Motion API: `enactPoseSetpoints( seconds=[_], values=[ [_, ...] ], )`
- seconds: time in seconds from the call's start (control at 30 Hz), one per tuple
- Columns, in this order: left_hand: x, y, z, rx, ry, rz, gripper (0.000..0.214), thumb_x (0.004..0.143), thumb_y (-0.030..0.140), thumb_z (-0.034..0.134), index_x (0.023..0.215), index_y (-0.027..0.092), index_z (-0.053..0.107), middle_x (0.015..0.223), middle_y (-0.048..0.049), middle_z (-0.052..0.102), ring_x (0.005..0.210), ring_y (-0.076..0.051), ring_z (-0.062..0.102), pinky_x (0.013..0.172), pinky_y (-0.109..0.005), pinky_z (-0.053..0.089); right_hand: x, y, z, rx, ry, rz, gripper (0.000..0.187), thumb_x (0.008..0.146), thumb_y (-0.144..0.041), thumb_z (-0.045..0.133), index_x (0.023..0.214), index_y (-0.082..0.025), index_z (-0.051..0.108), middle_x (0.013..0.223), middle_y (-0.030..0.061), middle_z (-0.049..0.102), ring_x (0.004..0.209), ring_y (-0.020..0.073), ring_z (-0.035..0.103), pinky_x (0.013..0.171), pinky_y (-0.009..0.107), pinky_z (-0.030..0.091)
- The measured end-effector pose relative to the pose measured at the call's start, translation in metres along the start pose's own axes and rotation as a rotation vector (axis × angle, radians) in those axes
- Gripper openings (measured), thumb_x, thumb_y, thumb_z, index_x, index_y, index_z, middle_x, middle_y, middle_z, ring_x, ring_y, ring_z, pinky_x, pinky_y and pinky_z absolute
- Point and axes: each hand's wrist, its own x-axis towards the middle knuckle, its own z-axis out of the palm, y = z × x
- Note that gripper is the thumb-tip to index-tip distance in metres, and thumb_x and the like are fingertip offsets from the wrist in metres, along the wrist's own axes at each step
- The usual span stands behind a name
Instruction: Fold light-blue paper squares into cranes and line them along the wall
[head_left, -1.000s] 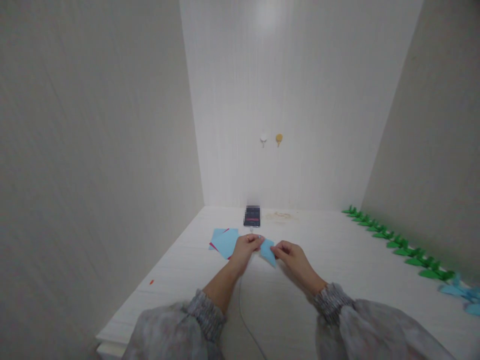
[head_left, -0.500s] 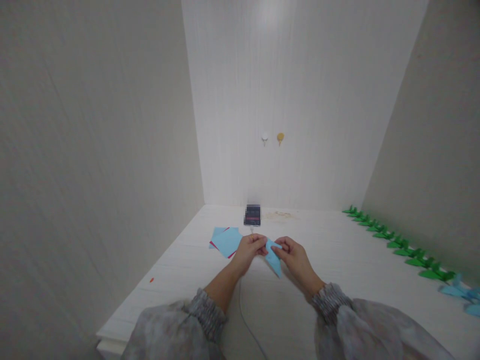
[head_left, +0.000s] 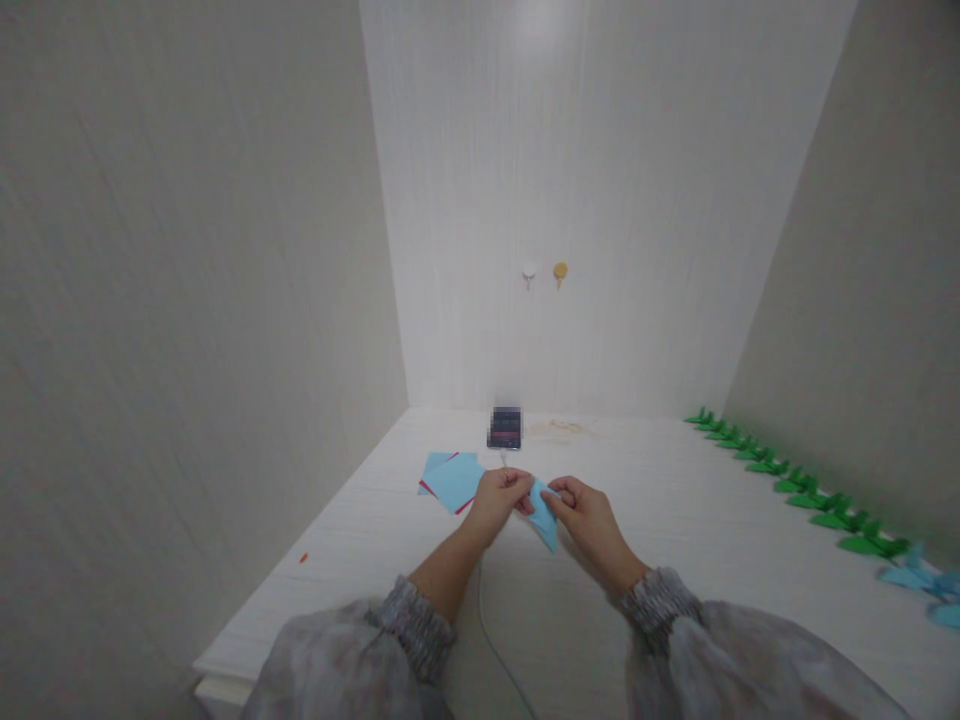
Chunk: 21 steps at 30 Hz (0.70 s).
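Two-handedly pinching a folded light-blue paper piece (head_left: pixel 546 512) just above the middle of the desk (head_left: pixel 675 500), somewhat toward its far edge. Closing the left hand (head_left: pixel 499 500) on the piece's upper left end, thumb and fingers curled tight on the paper. Closing the right hand (head_left: pixel 590 515) on the piece's right side likewise, fingertips pressing the paper, other fingers tucked in. Holding the piece tilted between the two hands, pointed tip hanging down toward the desk top; not telling whether touching the surface. Noting a stack of light-blue sheets (head_left: pixel 454 480) lying flat just left of the left hand, with a red sheet (head_left: pixel 426 490) peeking out beneath. Noting a dark device (head_left: pixel 505 428), blurred, standing near the far edge behind the hands, and a thin cable (head_left: pixel 491 640) running toward the near edge between the sleeves. Recording a row of green folded pieces (head_left: pixel 795 488) lining the right edge, ending in blue folded pieces (head_left: pixel 919 578) toward the near right corner. Recording a small red scrap (head_left: pixel 303 558) lying close to the left edge, well apart from both hands.
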Motion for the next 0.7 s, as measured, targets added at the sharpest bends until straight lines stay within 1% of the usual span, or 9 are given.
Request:
enactPoseSetpoints(
  seconds=[0.17,0.3,0.47,0.6,0.7],
  values=[
    [0.0006,-0.0015,0.0004,0.048,0.005,0.025,0.026,0.062,0.035,0.056,0.068,0.010,0.059,0.041,0.0012,0.052,0.039,-0.008,0.046,0.044,-0.020,0.037,-0.0009,-0.0012,-0.0005,-0.051,0.004,-0.037,0.020,0.069,-0.034,0.048,0.065,-0.016,0.055,0.041,-0.0054,0.041,0.039,0.0077,0.035,0.039,0.019,0.025],
    [0.0013,-0.0021,0.0009,0.035,0.028,0.028,0.027,0.059,0.035,0.059,0.069,0.010,0.059,0.042,0.0014,0.052,0.038,-0.008,0.046,0.043,-0.020,0.035,-0.0008,0.0012,0.0000,-0.051,-0.004,-0.052,0.021,0.070,-0.034,0.047,0.066,-0.015,0.055,0.041,-0.0058,0.039,0.038,0.0073,0.034,0.039,0.019,0.024],
    [-0.0010,0.0025,0.0012,0.030,0.015,0.031,0.025,0.060,0.033,0.058,0.068,0.010,0.060,0.042,0.0015,0.051,0.039,-0.008,0.045,0.044,-0.020,0.035,-0.0012,0.0023,-0.0003,-0.039,-0.010,-0.083,0.022,0.071,-0.035,0.046,0.067,-0.016,0.055,0.043,-0.0048,0.042,0.040,0.0077,0.036,0.039,0.019,0.026],
    [-0.0028,0.0050,0.0013,0.015,0.012,0.025,0.024,0.061,0.033,0.057,0.068,0.010,0.060,0.043,0.0015,0.050,0.041,-0.007,0.044,0.046,-0.020,0.034,-0.0015,0.0017,-0.0004,-0.026,-0.010,-0.078,0.022,0.071,-0.036,0.046,0.067,-0.016,0.054,0.043,-0.0052,0.042,0.040,0.0077,0.036,0.040,0.019,0.026],
    [-0.0029,0.0037,0.0009,0.006,0.020,0.045,0.025,0.062,0.034,0.056,0.068,0.010,0.060,0.043,0.0015,0.050,0.042,-0.007,0.043,0.047,-0.020,0.034,-0.0014,0.0017,0.0000,-0.004,-0.018,-0.075,0.023,0.071,-0.037,0.046,0.067,-0.016,0.054,0.044,-0.0050,0.043,0.041,0.0080,0.037,0.040,0.019,0.027]
  ],
)
